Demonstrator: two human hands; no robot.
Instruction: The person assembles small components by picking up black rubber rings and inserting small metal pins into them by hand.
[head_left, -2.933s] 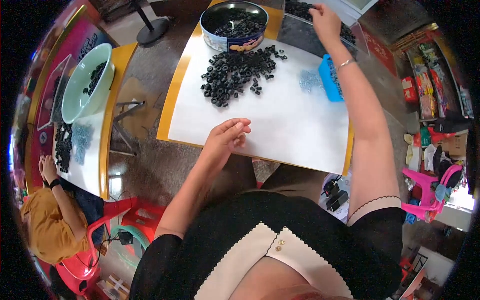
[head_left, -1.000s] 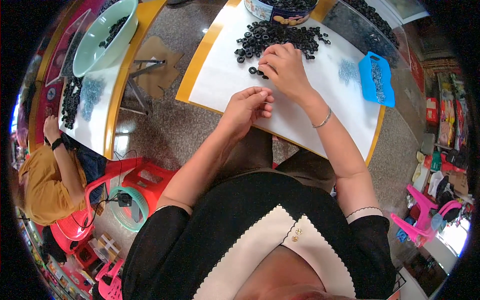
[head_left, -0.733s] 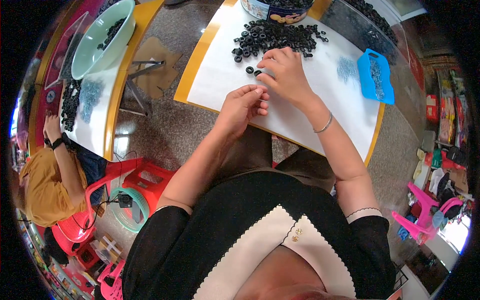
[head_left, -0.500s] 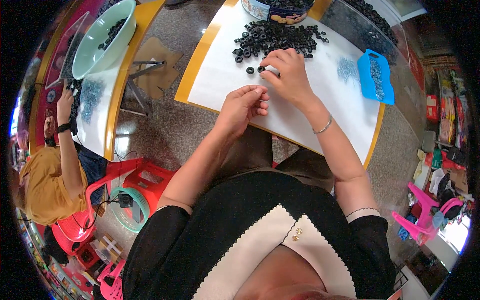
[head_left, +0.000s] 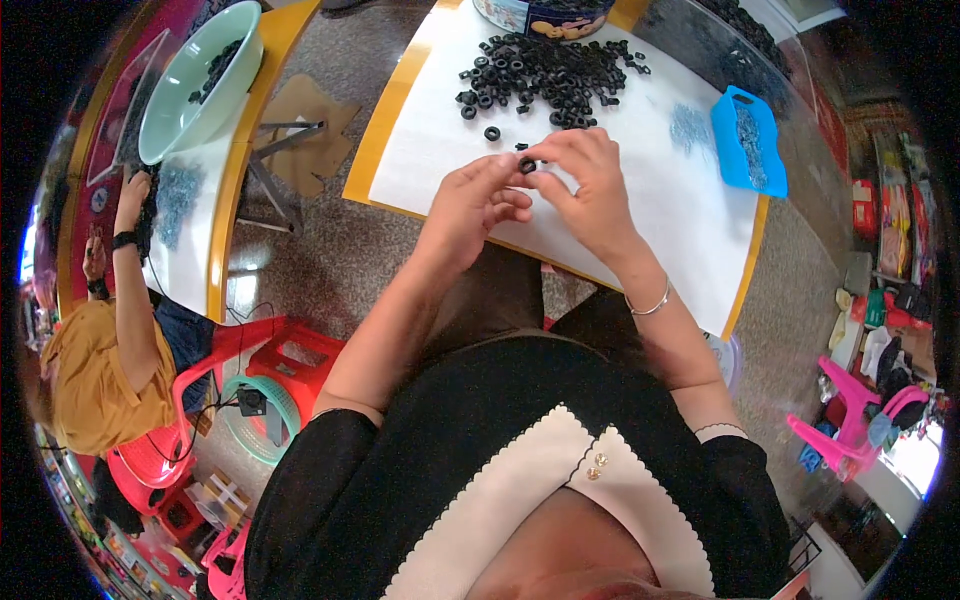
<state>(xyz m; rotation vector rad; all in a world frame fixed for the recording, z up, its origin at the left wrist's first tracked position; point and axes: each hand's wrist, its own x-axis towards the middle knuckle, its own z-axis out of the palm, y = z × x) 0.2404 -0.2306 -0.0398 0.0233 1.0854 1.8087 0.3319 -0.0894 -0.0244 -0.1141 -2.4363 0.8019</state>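
Observation:
Between the thumb and fingers of my right hand (head_left: 597, 190) is a small black ring (head_left: 527, 165), held over the near part of the white-covered table (head_left: 650, 230). My left hand (head_left: 462, 208) is closed in a pinch right beside it, its fingertips meeting the ring. What those left fingers hold, if anything, is too small to make out. Beyond both hands lies a heap of small black ring-shaped parts (head_left: 555, 75). One loose black ring (head_left: 492, 133) sits apart from the heap, with a smaller black piece (head_left: 522, 147) close to my fingers.
A round tin (head_left: 545, 22) stands behind the heap. Toward the right are a scatter of tiny clear pieces (head_left: 690, 128) and a blue tray (head_left: 728, 172) of similar bits. A person in a mustard shirt (head_left: 110, 375) works at another table on the left, near a pale green basin (head_left: 165, 135).
My right hand has drawn the black ring nearer, away from the heap, and brought it to my left fingertips. My left hand has risen slightly toward it.

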